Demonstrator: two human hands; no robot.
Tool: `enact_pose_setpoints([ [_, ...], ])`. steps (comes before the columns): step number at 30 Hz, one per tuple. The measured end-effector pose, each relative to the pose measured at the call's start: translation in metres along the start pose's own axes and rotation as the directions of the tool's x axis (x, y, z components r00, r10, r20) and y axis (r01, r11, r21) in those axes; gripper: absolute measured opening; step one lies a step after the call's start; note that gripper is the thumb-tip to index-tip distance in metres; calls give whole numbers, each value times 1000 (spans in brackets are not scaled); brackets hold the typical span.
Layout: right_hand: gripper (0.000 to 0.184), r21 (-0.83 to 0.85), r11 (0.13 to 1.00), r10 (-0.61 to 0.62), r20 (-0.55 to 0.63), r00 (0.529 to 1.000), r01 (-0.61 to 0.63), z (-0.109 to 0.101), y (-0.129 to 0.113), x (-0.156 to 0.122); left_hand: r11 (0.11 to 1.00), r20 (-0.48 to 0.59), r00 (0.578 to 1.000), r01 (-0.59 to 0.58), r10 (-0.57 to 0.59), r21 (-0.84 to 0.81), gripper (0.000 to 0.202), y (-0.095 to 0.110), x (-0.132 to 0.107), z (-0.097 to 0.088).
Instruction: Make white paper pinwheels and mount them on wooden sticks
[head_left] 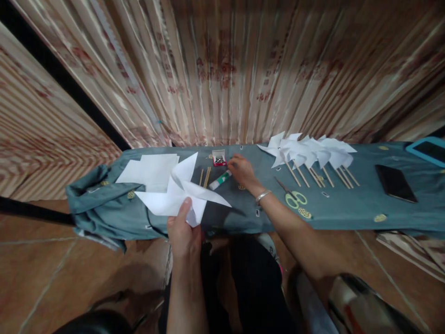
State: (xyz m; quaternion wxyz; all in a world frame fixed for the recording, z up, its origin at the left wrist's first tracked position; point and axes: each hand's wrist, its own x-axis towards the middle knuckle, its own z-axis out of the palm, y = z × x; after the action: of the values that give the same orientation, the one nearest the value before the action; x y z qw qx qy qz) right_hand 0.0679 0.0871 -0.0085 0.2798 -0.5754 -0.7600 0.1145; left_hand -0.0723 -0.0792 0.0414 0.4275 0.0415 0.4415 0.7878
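My left hand is closed on a folded white paper pinwheel, pinching its centre above the near edge of a teal cloth. My right hand reaches forward over the cloth, fingers curled beside a small red box of pins and just past a green-and-white glue stick. Whether its fingertips hold anything I cannot make out. A few thin wooden sticks lie left of the glue stick.
White paper squares lie at the left. Several finished pinwheels on sticks are at the back right, with green-handled scissors, a black phone and a blue-edged tablet. A curtain hangs behind.
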Motion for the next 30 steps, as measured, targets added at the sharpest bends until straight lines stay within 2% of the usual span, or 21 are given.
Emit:
enact_pose_setpoints([
  [3, 26, -135, 987, -72, 80, 994, 82, 7, -7, 29, 999, -63, 998, 23, -25, -25, 29, 2, 5, 0],
  [6, 28, -253, 956, -110, 155, 982, 147, 13, -11, 49, 997, -74, 995, 68, -71, -45, 29, 1, 8, 1],
  [12, 29, -402, 874, -164, 285, 944, 273, 21, -18, 69, 993, -75, 991, 109, -113, -53, 32, -3, 8, -1],
  [16, 32, -442, 839, -171, 337, 926, 316, 25, -22, 76, 991, -54, 992, 114, -118, -62, 29, -4, 9, -2],
  [20, 32, -451, 828, -166, 368, 915, 332, 26, -22, 81, 989, -43, 990, 135, -137, -54, 34, -4, 8, -2],
  [25, 25, -437, 837, -150, 396, 906, 329, 22, -18, 83, 984, -62, 983, 169, -172, -47, 36, -7, 4, 1],
  [30, 22, -396, 863, -149, 393, 908, 313, 19, -13, 84, 984, -9, 984, 177, -177, -22, 36, -14, 1, 5],
])
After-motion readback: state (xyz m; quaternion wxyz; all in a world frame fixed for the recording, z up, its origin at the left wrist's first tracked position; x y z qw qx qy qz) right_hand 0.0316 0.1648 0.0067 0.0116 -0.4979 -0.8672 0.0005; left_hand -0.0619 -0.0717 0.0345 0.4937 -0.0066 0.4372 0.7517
